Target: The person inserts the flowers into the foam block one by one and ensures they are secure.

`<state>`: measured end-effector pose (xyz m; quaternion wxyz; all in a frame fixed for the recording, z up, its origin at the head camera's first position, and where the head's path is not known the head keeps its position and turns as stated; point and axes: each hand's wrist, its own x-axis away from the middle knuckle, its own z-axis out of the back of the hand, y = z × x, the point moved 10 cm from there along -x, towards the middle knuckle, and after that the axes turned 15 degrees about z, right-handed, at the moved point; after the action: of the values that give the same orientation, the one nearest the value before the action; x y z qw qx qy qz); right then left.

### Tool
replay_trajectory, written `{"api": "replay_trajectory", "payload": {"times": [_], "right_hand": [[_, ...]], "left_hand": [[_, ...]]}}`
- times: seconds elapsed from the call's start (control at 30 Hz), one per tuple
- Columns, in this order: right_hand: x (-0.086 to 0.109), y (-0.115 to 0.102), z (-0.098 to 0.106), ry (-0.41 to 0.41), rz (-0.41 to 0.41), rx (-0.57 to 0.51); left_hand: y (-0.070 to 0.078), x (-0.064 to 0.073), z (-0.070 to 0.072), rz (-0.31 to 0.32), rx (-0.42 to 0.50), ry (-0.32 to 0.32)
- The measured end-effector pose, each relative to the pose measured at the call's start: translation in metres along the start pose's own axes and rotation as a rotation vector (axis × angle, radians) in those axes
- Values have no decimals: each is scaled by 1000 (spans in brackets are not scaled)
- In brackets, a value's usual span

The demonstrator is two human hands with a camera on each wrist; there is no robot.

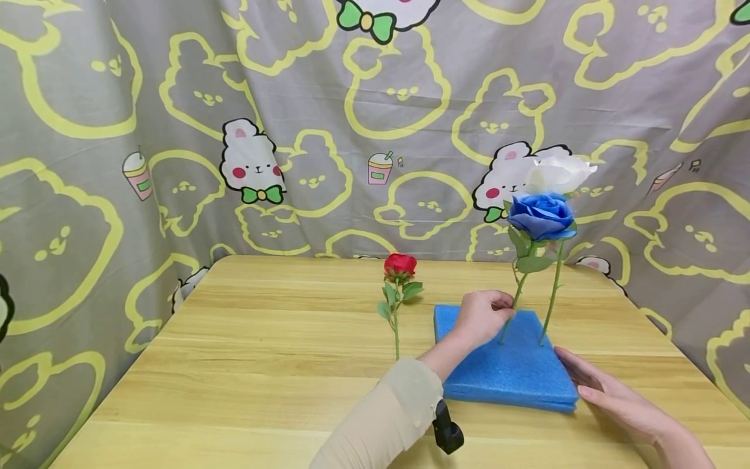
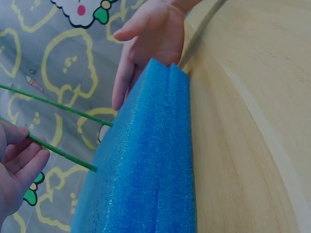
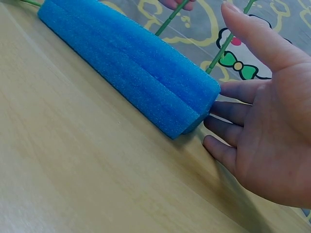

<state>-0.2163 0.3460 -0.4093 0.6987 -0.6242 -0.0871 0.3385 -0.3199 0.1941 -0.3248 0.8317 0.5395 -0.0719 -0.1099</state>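
My left hand (image 1: 482,319) pinches the green stem of a blue artificial rose (image 1: 541,216) between thumb and fingers. The stem's lower end stands in a blue foam block (image 1: 504,371), leaning slightly right. Behind it, to the right, a white rose (image 1: 559,172) stands upright with its stem (image 1: 553,299) in the same block. My right hand (image 1: 621,397) has its fingers extended along the block's right side, fingertips right at the foam in the right wrist view. Left of the block, a red rose (image 1: 400,266) with green leaves lies flat on the table.
The wooden table (image 1: 246,365) ends at a grey curtain (image 1: 310,117) with yellow cartoon outlines at the back and sides. A small black object (image 1: 448,430) shows beside the left sleeve (image 1: 387,410), in front of the block.
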Motion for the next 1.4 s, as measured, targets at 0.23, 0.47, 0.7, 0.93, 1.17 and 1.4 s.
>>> {"api": "replay_trajectory", "payload": {"times": [0.23,0.47,0.7,0.93,1.17,1.4], "right_hand": [[0,1,-1,-6,-22,-15],[0,4,-1,-6,-62,-27],[1,5,-1,-11,-77,-52],[0,4,-2,-7,-80,-51],[-1,4,-2,-7,-73,-65],[-1,5,-1,-2,-75,-57]], "left_hand": [[-1,0,-3,-19,-65,-13],[-1,0,-4,-50,-102,-2],[-11,0,-9,5,-134,-24],[-10,-1,-10,4,-168,-31],[-13,-4,-11,23,-161,-42],[-15,-3,-8,42,-122,-43]]}}
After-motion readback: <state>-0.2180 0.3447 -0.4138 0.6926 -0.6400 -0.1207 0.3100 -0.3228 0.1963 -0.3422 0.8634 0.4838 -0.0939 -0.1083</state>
